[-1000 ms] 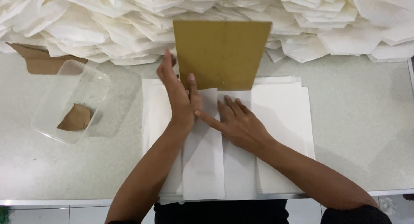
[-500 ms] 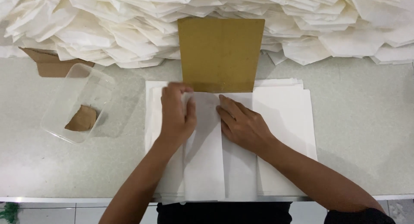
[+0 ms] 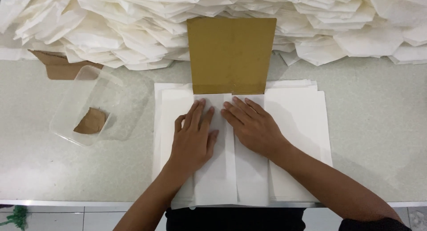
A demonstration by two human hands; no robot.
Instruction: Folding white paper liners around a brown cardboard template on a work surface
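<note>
Two hands, left hand (image 3: 193,139) and right hand (image 3: 253,126), are pressing flat, fingers slightly spread, on folded white paper (image 3: 222,168) at six o'clock on a speckled pale table (image 3: 378,124); brown cardboard (image 3: 231,55) is lying at twelve.

White paper sheets (image 3: 298,124), matt, thin, smooth. Brown cardboard (image 3: 231,55), matt, slightly rough. Clear plastic tub (image 3: 95,104), glossy, with a brown cardboard scrap (image 3: 91,122) inside. Desk (image 3: 378,124) pale speckled stone-like, smooth. Folded paper heap (image 3: 111,30), matt, soft-looking.
</note>
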